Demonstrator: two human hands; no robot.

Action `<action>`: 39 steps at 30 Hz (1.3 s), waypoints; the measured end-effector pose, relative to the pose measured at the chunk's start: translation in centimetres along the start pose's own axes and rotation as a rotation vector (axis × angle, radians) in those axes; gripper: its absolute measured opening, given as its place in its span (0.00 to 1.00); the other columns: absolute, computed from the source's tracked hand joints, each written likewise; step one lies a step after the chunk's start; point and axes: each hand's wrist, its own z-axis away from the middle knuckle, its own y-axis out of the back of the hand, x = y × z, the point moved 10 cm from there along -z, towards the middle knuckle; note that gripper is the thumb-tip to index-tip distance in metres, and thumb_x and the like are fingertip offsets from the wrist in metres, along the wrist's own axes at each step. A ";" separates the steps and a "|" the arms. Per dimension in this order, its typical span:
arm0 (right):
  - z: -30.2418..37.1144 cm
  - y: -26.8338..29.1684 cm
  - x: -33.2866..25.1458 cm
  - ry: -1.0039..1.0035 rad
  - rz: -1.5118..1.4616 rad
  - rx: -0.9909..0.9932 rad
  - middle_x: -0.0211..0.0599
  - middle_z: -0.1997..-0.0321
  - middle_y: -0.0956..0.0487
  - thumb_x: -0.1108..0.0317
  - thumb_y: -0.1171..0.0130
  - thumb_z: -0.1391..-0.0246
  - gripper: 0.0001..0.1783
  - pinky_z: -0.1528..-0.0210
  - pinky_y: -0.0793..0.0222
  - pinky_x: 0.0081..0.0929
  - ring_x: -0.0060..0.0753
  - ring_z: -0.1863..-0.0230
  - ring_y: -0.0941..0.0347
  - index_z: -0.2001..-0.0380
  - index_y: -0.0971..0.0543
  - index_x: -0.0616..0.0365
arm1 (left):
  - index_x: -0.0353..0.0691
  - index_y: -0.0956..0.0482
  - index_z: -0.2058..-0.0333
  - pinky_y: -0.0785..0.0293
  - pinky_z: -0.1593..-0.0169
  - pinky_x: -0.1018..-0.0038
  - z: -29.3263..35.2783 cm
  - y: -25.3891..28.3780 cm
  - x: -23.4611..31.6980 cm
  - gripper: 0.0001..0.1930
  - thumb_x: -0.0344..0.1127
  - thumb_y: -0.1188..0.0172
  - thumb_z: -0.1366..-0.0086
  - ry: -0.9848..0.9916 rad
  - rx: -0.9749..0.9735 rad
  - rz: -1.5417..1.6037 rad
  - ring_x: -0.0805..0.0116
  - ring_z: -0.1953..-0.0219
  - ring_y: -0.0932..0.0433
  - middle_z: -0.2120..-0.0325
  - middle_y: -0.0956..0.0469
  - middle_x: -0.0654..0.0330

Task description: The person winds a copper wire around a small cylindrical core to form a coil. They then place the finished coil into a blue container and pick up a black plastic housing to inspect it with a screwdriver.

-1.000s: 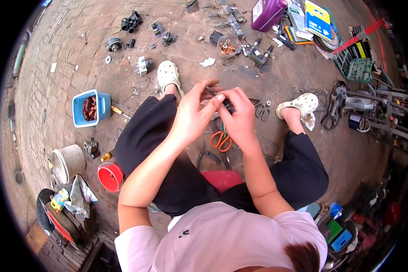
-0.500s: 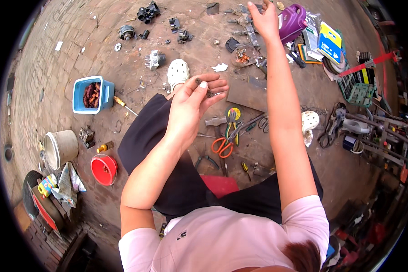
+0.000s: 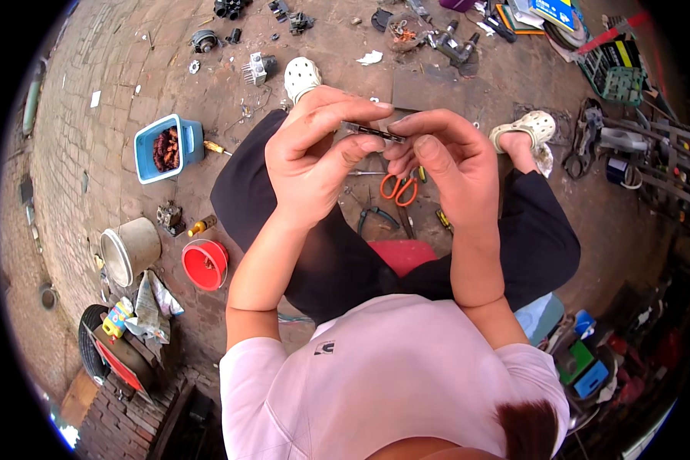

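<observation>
From the head camera, looking down: both hands meet above the knees, and between them sits a thin dark strip [image 3: 374, 133], held level; the left hand [image 3: 314, 157] pinches its left end with thumb and forefinger, the right hand [image 3: 445, 165] closes fingertips on the right end; both grips are narrow and shut on the piece. It looks to me like a light, stiff sliver of metal, probably smooth and apt to slip or bend if squeezed mid-span; the two ends, where it is held now, seem the safest purchase.

On the ground below lie orange scissors [image 3: 397, 188], just past the hands; a blue tub [image 3: 161, 147] of rusty bits stands to the left, a red bowl [image 3: 205, 264] nearer the hip, a pale bucket [image 3: 129, 249] beside that.

Packages: a flat blue-and-yellow box [image 3: 556, 11] rests at the top right edge among the clutter; a small bright, many-coloured packet [image 3: 116, 318] lies lower left by crumpled paper; a green tray [image 3: 617, 80] sits far right.
</observation>
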 end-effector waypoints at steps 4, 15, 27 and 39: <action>5.2 0.9 -3.1 0.121 0.104 0.188 0.42 0.60 0.22 0.82 0.40 0.50 0.13 0.58 0.26 0.20 0.25 0.61 0.24 0.59 0.24 0.71 | 0.31 0.19 0.63 0.28 0.56 0.74 3.4 -2.7 1.4 0.13 0.18 0.37 0.51 -0.001 0.027 0.106 0.65 0.60 0.25 0.65 0.23 0.53; 13.8 -0.3 -8.1 0.407 0.468 0.335 0.43 0.59 0.22 0.86 0.39 0.55 0.14 0.57 0.26 0.22 0.31 0.59 0.24 0.61 0.23 0.70 | 0.22 0.27 0.56 0.19 0.56 0.69 9.2 -7.0 4.5 0.15 0.16 0.42 0.43 0.186 0.139 0.540 0.53 0.54 0.23 0.58 0.24 0.44; 15.6 -1.5 -9.5 0.535 0.548 0.395 0.43 0.60 0.22 0.85 0.37 0.57 0.14 0.61 0.24 0.23 0.30 0.62 0.23 0.64 0.23 0.66 | 0.22 0.27 0.56 0.20 0.57 0.74 9.7 -7.5 6.3 0.14 0.17 0.44 0.42 0.168 0.109 0.470 0.60 0.57 0.21 0.58 0.23 0.40; 15.8 -2.4 -9.4 0.654 0.805 0.344 0.41 0.62 0.21 0.84 0.34 0.59 0.13 0.64 0.24 0.21 0.31 0.63 0.22 0.68 0.21 0.61 | 0.22 0.27 0.55 0.22 0.58 0.78 10.0 -7.0 5.9 0.14 0.14 0.47 0.42 0.235 0.103 0.397 0.64 0.59 0.20 0.58 0.22 0.42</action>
